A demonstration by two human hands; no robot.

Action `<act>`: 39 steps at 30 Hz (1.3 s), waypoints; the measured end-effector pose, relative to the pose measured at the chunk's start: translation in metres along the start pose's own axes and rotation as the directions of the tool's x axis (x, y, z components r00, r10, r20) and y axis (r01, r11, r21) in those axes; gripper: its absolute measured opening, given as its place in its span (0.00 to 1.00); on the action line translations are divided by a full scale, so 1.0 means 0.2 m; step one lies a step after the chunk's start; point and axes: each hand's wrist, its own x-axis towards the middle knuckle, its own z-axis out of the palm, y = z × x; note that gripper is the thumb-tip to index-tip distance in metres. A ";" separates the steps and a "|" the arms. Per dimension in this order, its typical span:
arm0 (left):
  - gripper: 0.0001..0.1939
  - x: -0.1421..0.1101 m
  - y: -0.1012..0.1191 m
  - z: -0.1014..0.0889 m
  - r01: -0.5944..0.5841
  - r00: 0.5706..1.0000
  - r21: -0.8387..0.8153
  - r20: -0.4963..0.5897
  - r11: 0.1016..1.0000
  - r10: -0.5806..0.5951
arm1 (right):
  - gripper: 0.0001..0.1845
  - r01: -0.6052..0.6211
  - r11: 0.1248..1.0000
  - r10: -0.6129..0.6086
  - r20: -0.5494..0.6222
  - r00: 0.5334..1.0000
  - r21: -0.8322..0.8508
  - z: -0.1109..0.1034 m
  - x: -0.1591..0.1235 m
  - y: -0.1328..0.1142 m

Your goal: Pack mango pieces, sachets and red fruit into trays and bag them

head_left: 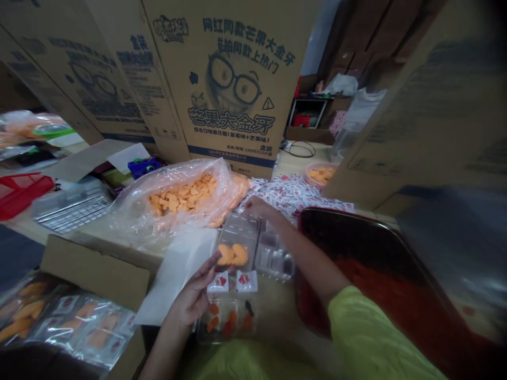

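My left hand (193, 296) is at the left side of a clear plastic tray (241, 224), thumb and fingers about its edge, a fingertip by two orange candy pieces (233, 255). Just below these lie two small white sachets (232, 282) with red print. Nearest my body, compartments of clear plastic (228, 322) hold red, orange and dark pieces. My right hand (258, 207) reaches past the tray to the near edge of a heap of sachets (291, 192). Its fingers are curled downward, and what they hold, if anything, is hidden.
An open plastic bag of orange candies (184, 195) lies behind the tray. More clear trays (275, 253) sit to its right, beside a dark tub (356, 227) with red contents. A carton (95, 269) of packed trays stands front left. Tall cardboard boxes (233, 126) rise behind.
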 end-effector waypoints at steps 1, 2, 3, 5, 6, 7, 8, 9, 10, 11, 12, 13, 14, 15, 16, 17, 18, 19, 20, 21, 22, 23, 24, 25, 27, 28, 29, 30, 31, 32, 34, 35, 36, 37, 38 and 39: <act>0.33 0.00 0.00 0.00 0.009 1.000 -0.011 0.019 1.000 -0.009 | 0.05 0.007 0.999 -0.006 -0.024 1.000 0.043 -0.03 0.01 -0.01; 0.33 0.00 -0.01 0.00 0.017 0.999 -0.025 0.040 1.000 -0.016 | 0.04 0.014 0.996 -0.009 -0.053 0.999 0.088 -0.06 0.01 -0.02; 0.32 0.00 -0.01 -0.01 0.023 0.998 -0.040 0.061 0.999 -0.021 | 0.04 0.021 0.991 -0.010 -0.088 0.996 0.132 -0.10 0.01 -0.02; 0.32 0.00 -0.02 -0.01 0.037 0.995 -0.056 0.093 0.998 -0.032 | 0.04 0.052 0.975 -0.014 -0.178 0.984 0.214 -0.20 0.01 -0.04; 0.31 0.00 -0.03 -0.01 0.043 0.995 -0.056 0.096 0.998 -0.038 | 0.05 0.087 0.956 -0.019 -0.239 0.971 0.279 -0.25 -0.01 -0.04; 0.31 0.00 -0.04 -0.02 0.048 0.994 -0.054 0.097 0.997 -0.042 | 0.05 0.134 0.926 -0.025 -0.297 0.955 0.354 -0.31 -0.02 -0.05; 0.30 0.01 -0.05 -0.02 0.051 0.994 -0.050 0.098 0.997 -0.046 | 0.06 0.197 0.866 -0.025 -0.354 0.935 0.459 -0.37 -0.05 -0.06; 0.30 0.02 -0.05 -0.02 0.051 0.994 -0.047 0.099 0.998 -0.046 | 0.07 0.247 0.793 -0.030 -0.369 0.929 0.557 -0.41 -0.08 -0.07; 0.29 0.03 -0.06 -0.02 0.049 0.994 -0.045 0.102 0.998 -0.044 | 0.08 0.266 0.728 -0.043 -0.345 0.938 0.632 -0.44 -0.12 -0.08; 0.29 0.04 -0.07 -0.02 0.044 0.994 -0.046 0.105 0.998 -0.039 | 0.10 0.250 0.687 -0.072 -0.278 0.958 0.682 -0.46 -0.17 -0.10; 0.29 0.05 -0.08 -0.02 0.042 0.993 -0.052 0.109 0.998 -0.037 | 0.12 0.208 0.682 -0.108 -0.184 0.977 0.701 -0.45 -0.23 -0.13; 0.28 0.06 -0.08 -0.02 0.041 0.993 -0.066 0.111 0.997 -0.034 | 0.14 0.159 0.700 -0.140 -0.085 0.987 0.696 -0.43 -0.29 -0.15; 0.28 0.07 -0.08 -0.02 0.048 0.993 -0.089 0.115 0.995 -0.038 | 0.16 0.094 0.744 -0.166 0.047 0.985 0.662 -0.39 -0.36 -0.17; 0.27 0.08 -0.09 -0.01 0.062 0.991 -0.117 0.121 0.991 -0.048 | 0.17 0.048 0.792 -0.176 0.153 0.972 0.608 -0.33 -0.42 -0.20; 0.27 0.09 -0.09 0.00 0.079 0.990 -0.146 0.130 0.986 -0.060 | 0.17 0.023 0.831 -0.178 0.226 0.958 0.556 -0.26 -0.47 -0.22; 0.27 0.09 -0.09 0.01 0.093 0.987 -0.174 0.143 0.980 -0.068 | 0.15 0.006 0.857 -0.167 0.266 0.949 0.515 -0.19 -0.52 -0.23; 0.27 0.09 -0.09 0.03 0.104 0.984 -0.199 0.163 0.974 -0.072 | 0.13 0.017 0.879 -0.157 0.256 0.954 0.476 -0.12 -0.55 -0.24; 0.29 0.09 -0.09 0.04 0.108 0.980 -0.219 0.188 0.970 -0.066 | 0.11 0.035 0.903 -0.146 0.227 0.963 0.428 -0.06 -0.58 -0.24; 0.31 0.09 -0.09 0.06 0.102 0.976 -0.236 0.212 0.966 -0.051 | 0.09 0.048 0.924 -0.130 0.193 0.973 0.380 0.00 -0.59 -0.24; 0.33 0.08 -0.09 0.07 0.089 0.973 -0.247 0.228 0.965 -0.031 | 0.08 0.059 0.942 -0.115 0.154 0.981 0.331 0.04 -0.60 -0.23; 0.33 0.08 -0.09 0.08 0.074 0.973 -0.246 0.232 0.966 -0.015 | 0.08 0.063 0.957 -0.101 0.122 0.987 0.282 0.07 -0.60 -0.22; 0.32 0.07 -0.09 0.09 0.058 0.975 -0.231 0.223 0.971 -0.006 | 0.08 0.070 0.970 -0.094 0.095 0.991 0.233 0.09 -0.59 -0.21; 0.31 0.07 -0.10 0.09 0.042 0.979 -0.203 0.204 0.978 0.001 | 0.08 0.084 0.980 -0.098 0.067 0.993 0.182 0.11 -0.59 -0.20; 0.30 0.07 -0.10 0.09 0.028 0.983 -0.170 0.186 0.985 0.004 | 0.08 0.108 0.986 -0.114 0.040 0.993 0.125 0.11 -0.59 -0.20; 0.32 0.07 -0.10 0.09 0.014 0.986 -0.115 0.167 0.993 0.006 | 0.07 0.157 0.988 -0.157 -0.038 0.987 0.011 0.11 -0.59 -0.17; 0.34 0.07 -0.10 0.09 0.005 0.986 -0.097 0.168 0.995 0.012 | 0.08 0.162 0.987 -0.163 -0.086 0.983 -0.020 0.11 -0.60 -0.16; 0.35 0.07 -0.10 0.09 -0.006 0.985 -0.085 0.171 0.996 0.021 | 0.09 0.147 0.989 -0.147 -0.134 0.980 -0.010 0.10 -0.62 -0.15; 0.35 0.07 -0.09 0.10 -0.020 0.985 -0.074 0.171 0.997 0.033 | 0.12 0.109 0.993 -0.098 -0.172 0.980 0.053 0.10 -0.64 -0.14; 0.35 0.07 -0.09 0.10 -0.036 0.985 -0.064 0.168 0.997 0.046 | 0.15 0.055 0.983 -0.024 -0.177 0.984 0.173 0.09 -0.67 -0.13; 0.36 0.07 -0.08 0.11 -0.055 0.984 -0.057 0.164 0.997 0.063 | 0.18 -0.013 0.943 0.057 -0.124 0.991 0.332 0.08 -0.70 -0.12; 0.37 0.07 -0.06 0.13 -0.097 0.983 -0.054 0.150 0.994 0.104 | 0.21 -0.182 0.749 0.131 0.127 0.983 0.637 0.07 -0.78 -0.12; 0.37 0.07 -0.05 0.15 -0.117 0.983 -0.050 0.140 0.992 0.123 | 0.21 -0.271 0.630 0.107 0.264 0.958 0.728 0.07 -0.82 -0.12; 0.37 0.07 -0.04 0.17 -0.136 0.982 -0.040 0.129 0.990 0.140 | 0.21 -0.343 0.527 0.066 0.365 0.929 0.778 0.07 -0.86 -0.13; 0.37 0.07 -0.04 0.19 -0.154 0.980 -0.023 0.122 0.988 0.156 | 0.20 -0.388 0.449 0.035 0.418 0.908 0.805 0.07 -0.89 -0.13; 0.37 0.07 -0.03 0.21 -0.175 0.978 0.002 0.117 0.985 0.173 | 0.18 -0.406 0.392 0.031 0.429 0.903 0.826 0.08 -0.91 -0.13; 0.37 0.08 -0.02 0.23 -0.202 0.974 0.033 0.113 0.979 0.197 | 0.17 -0.404 0.351 0.052 0.413 0.909 0.845 0.08 -0.93 -0.13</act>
